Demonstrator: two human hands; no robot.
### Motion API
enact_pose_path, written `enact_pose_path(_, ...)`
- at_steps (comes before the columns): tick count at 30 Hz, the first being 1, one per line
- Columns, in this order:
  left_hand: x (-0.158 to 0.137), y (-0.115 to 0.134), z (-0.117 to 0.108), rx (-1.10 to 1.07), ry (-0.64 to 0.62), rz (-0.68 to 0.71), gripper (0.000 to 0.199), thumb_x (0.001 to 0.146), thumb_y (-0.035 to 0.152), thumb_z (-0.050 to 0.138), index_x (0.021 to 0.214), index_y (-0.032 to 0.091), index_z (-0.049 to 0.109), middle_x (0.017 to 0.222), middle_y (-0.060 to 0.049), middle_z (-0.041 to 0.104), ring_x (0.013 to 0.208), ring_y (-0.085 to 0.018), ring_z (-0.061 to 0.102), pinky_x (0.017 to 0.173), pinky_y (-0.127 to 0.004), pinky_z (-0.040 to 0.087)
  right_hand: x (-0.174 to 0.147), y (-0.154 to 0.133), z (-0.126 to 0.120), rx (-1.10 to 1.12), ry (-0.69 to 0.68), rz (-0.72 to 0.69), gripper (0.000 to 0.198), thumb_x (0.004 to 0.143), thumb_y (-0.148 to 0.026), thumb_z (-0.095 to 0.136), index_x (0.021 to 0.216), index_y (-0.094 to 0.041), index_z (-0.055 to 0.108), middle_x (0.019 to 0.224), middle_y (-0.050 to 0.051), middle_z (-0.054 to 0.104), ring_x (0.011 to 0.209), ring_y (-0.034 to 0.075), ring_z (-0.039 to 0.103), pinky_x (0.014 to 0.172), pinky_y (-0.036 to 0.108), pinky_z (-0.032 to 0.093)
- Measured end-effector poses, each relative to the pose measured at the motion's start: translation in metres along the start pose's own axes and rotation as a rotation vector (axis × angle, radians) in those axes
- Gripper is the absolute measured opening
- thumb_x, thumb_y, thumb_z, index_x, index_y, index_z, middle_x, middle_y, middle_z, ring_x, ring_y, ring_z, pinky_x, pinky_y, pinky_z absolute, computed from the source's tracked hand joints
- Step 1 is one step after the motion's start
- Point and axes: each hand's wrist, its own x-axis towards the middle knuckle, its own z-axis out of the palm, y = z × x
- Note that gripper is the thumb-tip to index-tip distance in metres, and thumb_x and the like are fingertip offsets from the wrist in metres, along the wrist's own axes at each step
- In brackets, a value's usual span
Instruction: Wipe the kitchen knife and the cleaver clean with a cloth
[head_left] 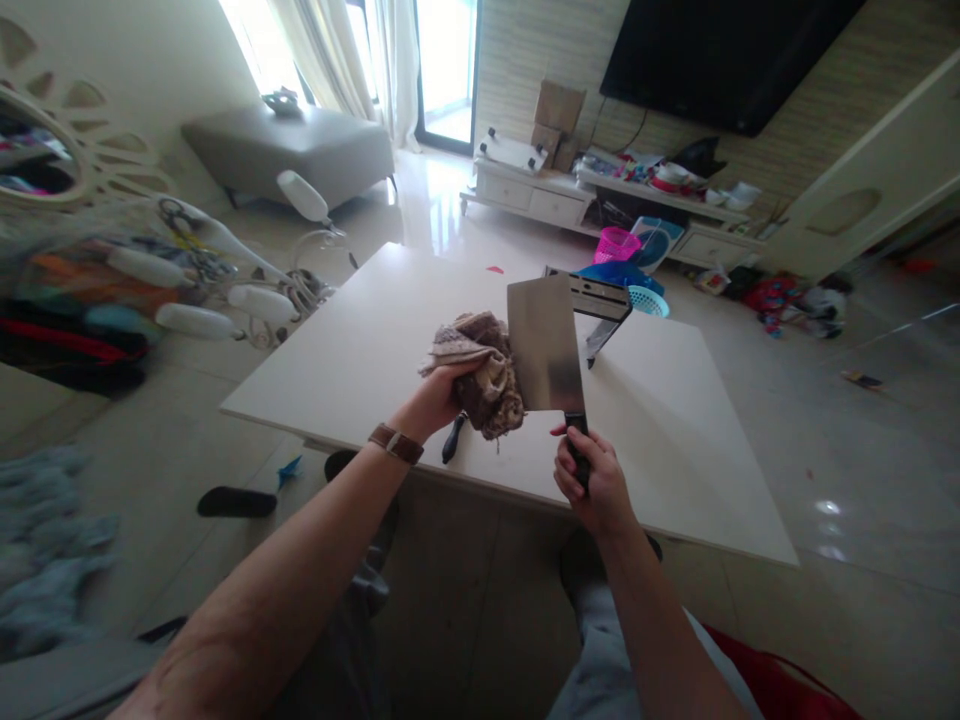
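My right hand [598, 482] is wrapped round the black handle of a cleaver [544, 340], its broad metal blade raised upright above the table. In my left hand [442, 397] is a bunched brown and beige cloth [481, 365], close beside the blade's left edge; I cannot tell whether the two touch. Under the cloth, a black handle [453, 440] of some tool lies on the white table [360, 350], the rest of it hidden. Behind the cleaver stands a dark knife block or rack [600, 300], partly covered by the blade.
Beyond the table are a pink basket [618, 244], a light-blue basket [649, 301] and a low white TV cabinet [532, 195]. A lamp with several white shades [259, 302] stands close to the left edge. A grey bench [292, 140] is farther back.
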Motion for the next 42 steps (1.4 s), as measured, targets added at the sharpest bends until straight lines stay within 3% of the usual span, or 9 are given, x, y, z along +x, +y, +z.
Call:
enact_pose_path(4, -0.007, -0.019, 0.008, 0.075, -0.094, -0.104, 0.012, 0.072, 0.008, 0.08, 0.083, 0.013, 0.079, 0.093, -0.008, 0.083, 0.082, -0.019, 0.078, 0.091, -0.03, 0.063, 0.0, 0.003, 0.003, -0.028, 0.027, -0.007, 0.038, 0.074, -0.048, 0.085, 0.089, -0.016, 0.069, 0.052, -0.01, 0.047, 0.031, 0.002, 0.03, 0.03, 0.015, 0.021)
enact_pose_path(8, -0.009, -0.039, 0.008, 0.139, -0.153, -0.152, 0.024, 0.066, 0.012, 0.089, 0.089, 0.013, 0.081, 0.102, -0.01, 0.083, 0.096, -0.025, 0.079, 0.103, -0.036, 0.059, 0.001, 0.006, 0.005, -0.083, 0.056, -0.008, 0.041, 0.07, -0.05, 0.087, 0.079, -0.019, 0.061, 0.05, -0.011, 0.045, 0.03, 0.002, 0.029, 0.029, 0.016, 0.019)
enact_pose_path(14, -0.006, -0.056, 0.008, 0.171, -0.116, -0.072, 0.034, 0.063, 0.018, 0.094, 0.095, 0.017, 0.083, 0.111, -0.009, 0.083, 0.116, -0.031, 0.075, 0.112, -0.041, 0.054, 0.003, 0.008, 0.004, -0.18, 0.058, 0.001, 0.044, 0.073, -0.051, 0.085, 0.073, -0.022, 0.052, 0.05, -0.011, 0.044, 0.029, 0.003, 0.032, 0.028, 0.017, 0.02)
enact_pose_path(18, -0.006, -0.054, 0.008, 0.158, -0.109, -0.051, 0.038, 0.058, 0.018, 0.096, 0.094, 0.017, 0.082, 0.112, -0.01, 0.083, 0.116, -0.032, 0.075, 0.111, -0.042, 0.056, 0.001, 0.006, 0.003, -0.207, 0.048, -0.001, 0.045, 0.074, -0.052, 0.084, 0.071, -0.022, 0.05, 0.05, -0.01, 0.044, 0.03, 0.004, 0.032, 0.029, 0.018, 0.02)
enact_pose_path(21, -0.005, -0.045, 0.008, 0.128, -0.025, -0.022, 0.039, 0.057, 0.015, 0.095, 0.093, 0.016, 0.081, 0.107, -0.01, 0.083, 0.11, -0.03, 0.077, 0.108, -0.041, 0.058, 0.001, 0.004, 0.004, -0.203, 0.035, 0.011, 0.043, 0.073, -0.053, 0.084, 0.076, -0.021, 0.055, 0.05, -0.011, 0.045, 0.03, 0.003, 0.032, 0.029, 0.018, 0.02)
enact_pose_path(27, -0.002, -0.025, 0.008, 0.018, 0.024, 0.032, 0.024, 0.066, 0.017, 0.09, 0.087, 0.014, 0.08, 0.103, -0.008, 0.083, 0.105, -0.027, 0.078, 0.107, -0.038, 0.058, -0.003, 0.004, 0.006, -0.214, 0.013, 0.024, 0.04, 0.073, -0.052, 0.084, 0.084, -0.017, 0.065, 0.049, -0.011, 0.045, 0.03, 0.003, 0.031, 0.03, 0.017, 0.02)
enact_pose_path(32, -0.007, -0.042, 0.004, 0.165, -0.073, -0.078, 0.029, 0.063, 0.017, 0.092, 0.09, 0.015, 0.082, 0.108, -0.011, 0.083, 0.106, -0.028, 0.078, 0.107, -0.039, 0.059, -0.002, 0.007, 0.005, -0.205, 0.059, 0.017, 0.039, 0.073, -0.05, 0.083, 0.077, -0.02, 0.058, 0.049, -0.01, 0.045, 0.03, 0.003, 0.031, 0.028, 0.017, 0.019)
enact_pose_path(37, -0.012, -0.06, 0.005, 0.312, -0.113, -0.034, 0.036, 0.061, 0.015, 0.095, 0.095, 0.02, 0.082, 0.109, -0.009, 0.082, 0.11, -0.028, 0.076, 0.109, -0.041, 0.057, 0.0, 0.005, 0.005, -0.207, 0.107, -0.02, 0.041, 0.074, -0.05, 0.082, 0.071, -0.022, 0.051, 0.049, -0.01, 0.044, 0.029, 0.003, 0.031, 0.028, 0.017, 0.019)
enact_pose_path(42, -0.01, -0.051, 0.006, 0.241, -0.097, -0.003, 0.056, 0.059, 0.0, 0.09, 0.11, 0.023, 0.08, 0.103, -0.007, 0.083, 0.107, -0.027, 0.077, 0.112, -0.044, 0.055, 0.0, 0.001, 0.004, -0.187, 0.089, -0.011, 0.039, 0.074, -0.049, 0.082, 0.072, -0.021, 0.054, 0.049, -0.01, 0.045, 0.029, 0.003, 0.032, 0.028, 0.017, 0.019)
